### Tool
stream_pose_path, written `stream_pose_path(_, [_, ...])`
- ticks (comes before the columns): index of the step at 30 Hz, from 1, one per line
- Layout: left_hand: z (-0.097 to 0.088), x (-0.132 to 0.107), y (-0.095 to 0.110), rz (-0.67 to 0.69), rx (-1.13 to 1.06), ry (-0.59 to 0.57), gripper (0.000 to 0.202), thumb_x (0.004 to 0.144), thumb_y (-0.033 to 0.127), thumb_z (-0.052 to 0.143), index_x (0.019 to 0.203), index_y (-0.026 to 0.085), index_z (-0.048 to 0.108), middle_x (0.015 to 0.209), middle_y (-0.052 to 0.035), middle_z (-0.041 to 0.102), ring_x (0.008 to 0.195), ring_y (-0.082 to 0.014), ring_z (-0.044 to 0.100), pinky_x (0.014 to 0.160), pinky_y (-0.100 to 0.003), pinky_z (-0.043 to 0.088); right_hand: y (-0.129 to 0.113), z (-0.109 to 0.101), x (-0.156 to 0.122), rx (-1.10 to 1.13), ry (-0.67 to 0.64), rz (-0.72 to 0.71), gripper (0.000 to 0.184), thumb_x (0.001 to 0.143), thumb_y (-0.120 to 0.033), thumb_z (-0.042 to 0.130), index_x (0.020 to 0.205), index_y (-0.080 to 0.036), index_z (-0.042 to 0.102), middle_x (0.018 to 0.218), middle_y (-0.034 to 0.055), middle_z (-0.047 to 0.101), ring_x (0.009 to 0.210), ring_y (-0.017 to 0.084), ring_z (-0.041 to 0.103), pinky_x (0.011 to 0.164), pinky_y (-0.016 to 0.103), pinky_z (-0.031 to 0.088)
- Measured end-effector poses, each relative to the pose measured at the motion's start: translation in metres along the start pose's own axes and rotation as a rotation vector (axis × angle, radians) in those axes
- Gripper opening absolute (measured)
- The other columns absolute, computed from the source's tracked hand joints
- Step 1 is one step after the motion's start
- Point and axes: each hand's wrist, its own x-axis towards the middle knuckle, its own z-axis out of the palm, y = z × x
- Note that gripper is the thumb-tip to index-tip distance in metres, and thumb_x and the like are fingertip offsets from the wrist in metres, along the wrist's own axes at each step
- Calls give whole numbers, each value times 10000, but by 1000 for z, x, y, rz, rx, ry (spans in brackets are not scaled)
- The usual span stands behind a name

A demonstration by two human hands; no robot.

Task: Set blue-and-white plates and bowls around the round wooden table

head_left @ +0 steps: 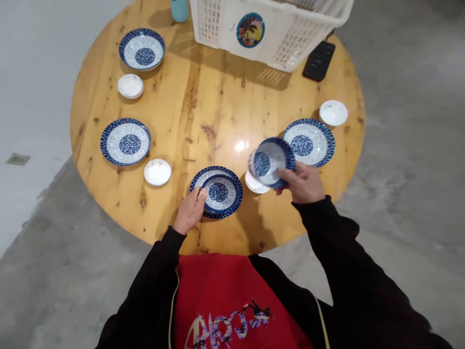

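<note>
My right hand (303, 183) is closed on a blue-and-white bowl (271, 161), held tilted above the table's near edge, its inside facing left. Just under it lies a small white dish (254, 185). My left hand (190, 210) grips the left rim of two stacked blue-and-white plates (218, 192) lying in front of me, fingers curled over the edge. Another patterned plate (309, 141) lies just beyond the bowl to the right.
On the round wooden table (214, 111) lie two more patterned plates (125, 141) (142, 49), small white dishes (157, 172) (130, 86) (333, 112), a white plastic basket (269, 26), a black device (318, 60) and a teal cup (179, 9). Concrete floor surrounds it.
</note>
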Motion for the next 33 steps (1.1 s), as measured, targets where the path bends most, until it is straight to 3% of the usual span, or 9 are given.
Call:
stream_pose_path(3, [2,3,-8,-11,-119,2,503,1047,513,261,1037,189,646,1014,-76,713,949,-215,676,841,-334,547,-6,32,-33,-128,-267,-12,212,758,-387,641,732,-191,562,477,-44,554,347,138,516,330,251,432])
stream_pose_path(6, [4,4,-15,-60,-217,-27,626,1035,592,197,1082,183,668,991,-81,723,947,-217,684,807,-333,577,-8,57,-48,-364,-377,-51,163,820,-345,522,822,-190,575,469,-45,553,360,150,543,383,244,424])
stream_pose_path(11, [4,2,-14,-10,-261,-22,675,1025,624,172,1075,167,666,1012,-90,724,1032,-233,665,882,-362,573,-1,67,-50,-754,-337,-175,337,859,-275,435,1097,-117,615,569,25,631,481,217,623,563,303,468])
stream_pose_path(16, [3,1,-10,8,-239,-63,590,1024,617,231,1012,179,627,998,-88,701,942,-224,668,841,-353,562,12,72,-48,-1056,-246,-315,481,905,-302,433,1305,-76,576,795,133,737,679,295,679,648,335,452])
stream_pose_path(23, [5,8,-9,10,-187,-104,494,999,586,358,1072,166,607,1040,-103,702,1011,-242,649,923,-371,519,16,81,-46,-1300,-254,-277,441,981,-360,433,1291,-104,614,822,167,747,751,319,689,634,320,412])
stream_pose_path(28, [8,11,-10,-9,-333,-124,482,949,561,472,1121,139,630,1066,-109,709,1016,-258,641,959,-388,492,24,79,-45,-1166,-265,-283,425,985,-395,452,1246,-111,629,1005,194,734,820,305,695,699,335,467])
stream_pose_path(31, [8,13,-6,-60,-512,-146,458,906,531,548,1107,130,640,1045,-102,713,1023,-261,636,933,-369,499,33,80,-41,-818,-322,-297,423,947,-422,493,1200,-117,642,1127,188,715,979,308,681,830,377,511])
stream_pose_path(33, [8,14,-3,-115,-594,-150,431,870,500,599,1094,135,650,1009,-92,718,1006,-259,638,903,-355,505,42,86,-37,-489,-391,-232,416,906,-452,539,1156,-142,661,1109,146,733,1032,295,673,907,402,520])
